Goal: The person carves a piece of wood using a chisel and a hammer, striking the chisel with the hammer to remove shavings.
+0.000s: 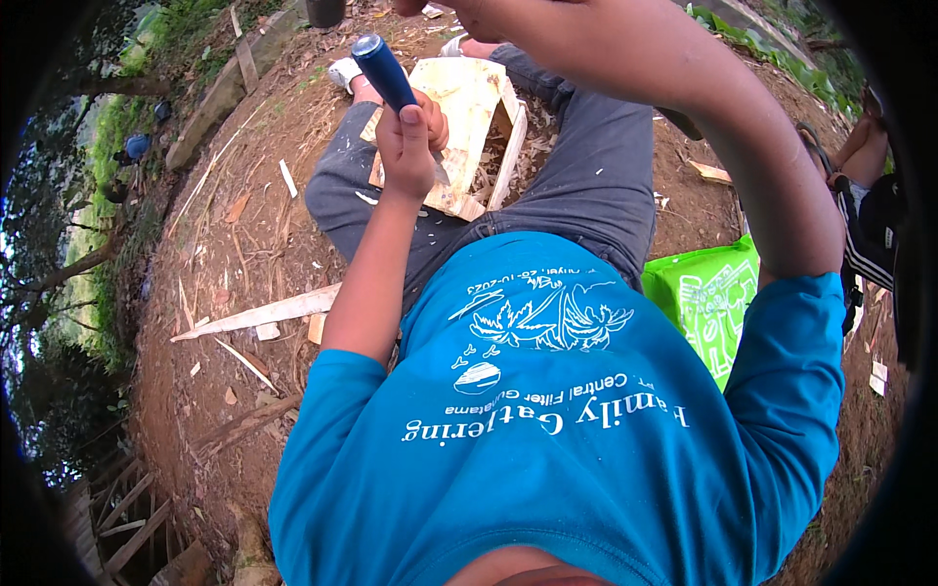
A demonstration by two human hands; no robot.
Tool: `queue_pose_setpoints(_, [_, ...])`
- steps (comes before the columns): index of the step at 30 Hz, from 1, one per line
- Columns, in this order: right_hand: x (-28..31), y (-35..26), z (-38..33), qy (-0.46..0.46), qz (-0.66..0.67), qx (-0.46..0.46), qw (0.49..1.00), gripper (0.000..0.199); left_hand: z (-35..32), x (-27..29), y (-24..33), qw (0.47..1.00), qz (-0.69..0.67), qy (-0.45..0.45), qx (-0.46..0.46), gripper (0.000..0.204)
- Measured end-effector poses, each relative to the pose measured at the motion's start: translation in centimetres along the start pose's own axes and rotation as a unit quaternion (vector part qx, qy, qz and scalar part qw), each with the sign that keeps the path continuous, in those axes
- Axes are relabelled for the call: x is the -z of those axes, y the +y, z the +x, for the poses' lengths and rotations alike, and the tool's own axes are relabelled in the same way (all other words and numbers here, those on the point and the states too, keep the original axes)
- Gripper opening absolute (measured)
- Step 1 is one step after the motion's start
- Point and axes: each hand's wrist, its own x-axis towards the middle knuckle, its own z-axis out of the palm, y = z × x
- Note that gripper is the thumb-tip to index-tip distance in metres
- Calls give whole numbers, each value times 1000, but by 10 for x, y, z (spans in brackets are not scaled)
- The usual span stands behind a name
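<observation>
My left hand (412, 142) is closed around the blue handle of a chisel (384, 73). The handle's metal-capped end points up, and its blade shows below my fist, over a pale wooden piece (454, 88). This box-like piece lies between my legs, with an opening on its right side and wood shavings around it. Raised at the top edge is my right hand (430, 6), mostly cut off by the frame with its fingers curled. Beside it shows the dark cylindrical head of a tool (325, 12); its handle is out of view.
A long pale wood offcut (264, 313) lies on the brown soil at my left, among chips and sticks. At my right rests a bright green bag (708, 298). Another person (865, 215) sits at the far right. A log (230, 93) borders the ground at the upper left.
</observation>
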Motion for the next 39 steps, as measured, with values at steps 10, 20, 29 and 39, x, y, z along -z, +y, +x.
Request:
queue_pose_setpoints(10, [2, -21, -5, -9, -26, -6, 1000, 38, -4, -4, 2, 1000, -1, -6, -6, 46])
queue_pose_setpoints(20, [4, -13, -17, -56, -112, 1, 992, 31, -9, -10, -2, 999, 42, 2, -24, 50])
queue_pose_setpoints(29, [12, -26, -36, -63, -113, -40, 991, 40, -11, -6, -10, 1000, 18, 0, -16, 48])
queue_pose_setpoints(39, [13, -15, -34, -38, -25, -10, 999, 36, -10, -6, -12, 998, 57, 30, -8, 54])
